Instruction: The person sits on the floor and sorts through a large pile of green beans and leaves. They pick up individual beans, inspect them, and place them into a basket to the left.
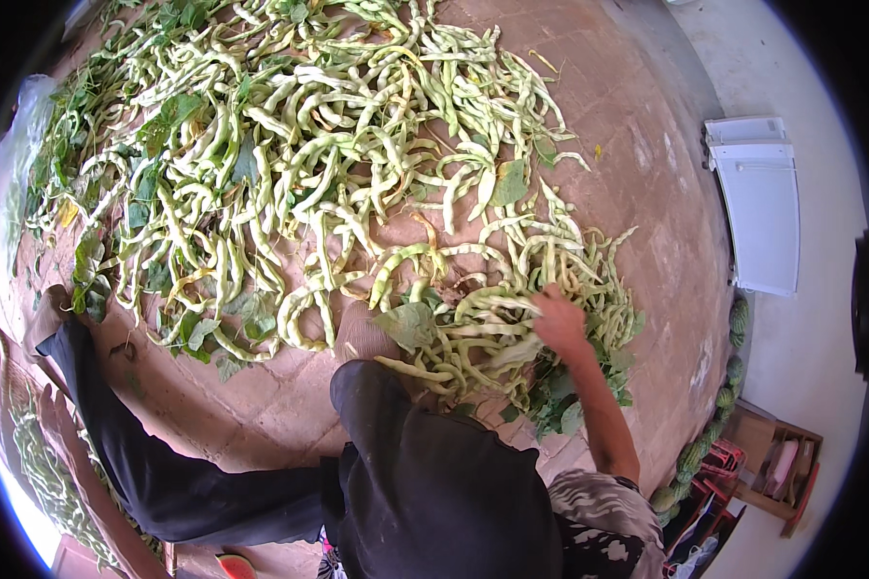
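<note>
My right hand (pixel 559 322) is closed around several pale green bean pods (pixel 503 307), at the near right end of a wide spread of pods on the tiled floor. More curved pods (pixel 434 373) and green leaves (pixel 554 391) lie around and below it. A large leaf (pixel 409 326) partly covers my right foot (pixel 358 329), which touches the pods. The main spread of bean pods (pixel 347 145), mixed with leaves and a few yellowed pods, reaches to the far edge of the view. My left hand is out of view.
My left leg (pixel 174 478) stretches to the left. Clear plastic sheeting (pixel 14 181) hangs far left; more pods (pixel 61 478) lie below it. A white appliance (pixel 757 210) and striped melons (pixel 695 452) line the right wall. A watermelon slice (pixel 236 566) lies at the bottom.
</note>
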`<state>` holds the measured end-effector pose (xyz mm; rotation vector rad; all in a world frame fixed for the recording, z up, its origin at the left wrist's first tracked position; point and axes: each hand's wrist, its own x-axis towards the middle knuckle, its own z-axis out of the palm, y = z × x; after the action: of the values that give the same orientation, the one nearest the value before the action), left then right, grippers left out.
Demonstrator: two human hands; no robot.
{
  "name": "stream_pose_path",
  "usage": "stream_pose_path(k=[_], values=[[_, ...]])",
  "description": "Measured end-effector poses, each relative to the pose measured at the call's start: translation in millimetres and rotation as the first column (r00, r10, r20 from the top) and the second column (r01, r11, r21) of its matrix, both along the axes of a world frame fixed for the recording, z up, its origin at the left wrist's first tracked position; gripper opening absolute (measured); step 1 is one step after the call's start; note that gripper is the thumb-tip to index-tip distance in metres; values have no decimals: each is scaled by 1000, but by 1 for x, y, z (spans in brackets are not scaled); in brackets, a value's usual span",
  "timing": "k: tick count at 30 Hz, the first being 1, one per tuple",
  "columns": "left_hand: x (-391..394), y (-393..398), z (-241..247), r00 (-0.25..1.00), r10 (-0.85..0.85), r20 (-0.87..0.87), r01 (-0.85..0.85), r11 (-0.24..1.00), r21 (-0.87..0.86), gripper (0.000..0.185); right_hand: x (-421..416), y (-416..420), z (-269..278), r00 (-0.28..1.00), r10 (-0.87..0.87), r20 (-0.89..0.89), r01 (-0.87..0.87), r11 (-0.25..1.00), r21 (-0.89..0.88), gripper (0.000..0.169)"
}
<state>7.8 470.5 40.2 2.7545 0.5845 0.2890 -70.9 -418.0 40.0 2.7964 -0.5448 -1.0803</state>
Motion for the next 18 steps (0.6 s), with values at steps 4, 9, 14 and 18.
stream_pose_path(k=[4, 9, 14, 18], values=[[4, -28, -7, 991, 111, -70, -121, 979, -162, 47, -44, -101, 32, 945, 121, 303, -131, 991, 13, 40], [30, -64, -16, 985, -172, -31, 173, 985, 9, 35, 82, -45, 46, 707, 334, 624, -329, 936, -129, 37], [77, -231, -48, 937, -286, 202, 347, 839, -419, 30, 214, 19, -53, 737, 352, 578, -458, 888, 44, 22], [92, -328, -26, 861, -500, 99, 507, 822, -260, 26, 241, 34, -86, 668, 475, 572, -481, 863, -154, 19]])
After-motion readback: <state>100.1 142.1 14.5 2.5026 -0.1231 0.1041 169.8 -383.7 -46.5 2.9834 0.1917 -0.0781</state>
